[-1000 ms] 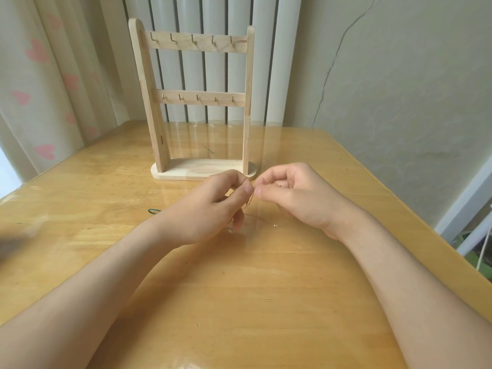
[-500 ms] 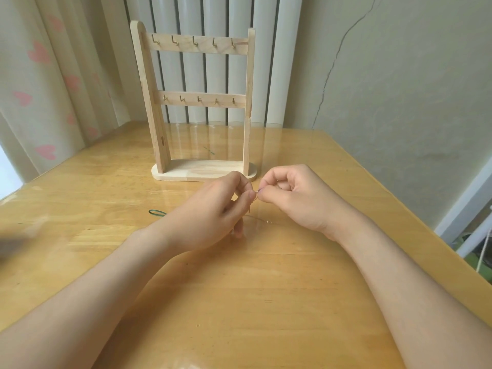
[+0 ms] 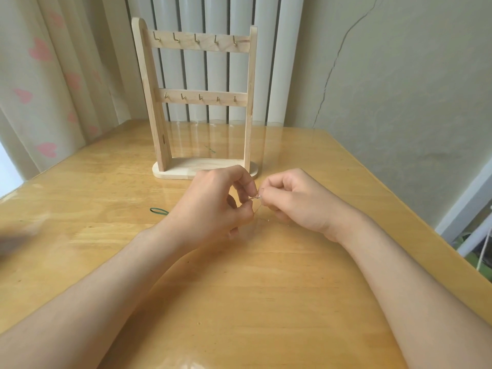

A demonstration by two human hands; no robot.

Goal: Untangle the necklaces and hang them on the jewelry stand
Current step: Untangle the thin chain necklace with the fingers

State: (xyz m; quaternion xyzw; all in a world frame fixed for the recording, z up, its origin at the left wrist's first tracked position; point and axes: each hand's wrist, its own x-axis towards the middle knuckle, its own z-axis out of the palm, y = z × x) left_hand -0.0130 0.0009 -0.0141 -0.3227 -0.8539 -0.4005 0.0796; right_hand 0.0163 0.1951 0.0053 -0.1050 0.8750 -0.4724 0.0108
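Just in front of the wooden jewelry stand (image 3: 202, 96), near its right post, both hands meet low over the surface (image 3: 239, 302). The left hand (image 3: 210, 206) and the right hand (image 3: 295, 201) each pinch a fine metal necklace chain (image 3: 256, 197) between thumb and fingertip, with the other fingers (image 3: 249, 185) curled in. The two pinches almost touch, and a small knotted bit of chain shows between them. A grip this close seems meant for teasing a snag apart rather than tugging at it. Working near the surface lets the slack lie instead of swinging. A thin strand trails down below the pinch; how many necklaces are in it I cannot tell. The stand's two rows of hooks (image 3: 197, 39) carry nothing, so hanging is not yet begun. A small green loop (image 3: 159, 211) lies on the surface in front of the stand's left post, apart from the hands.
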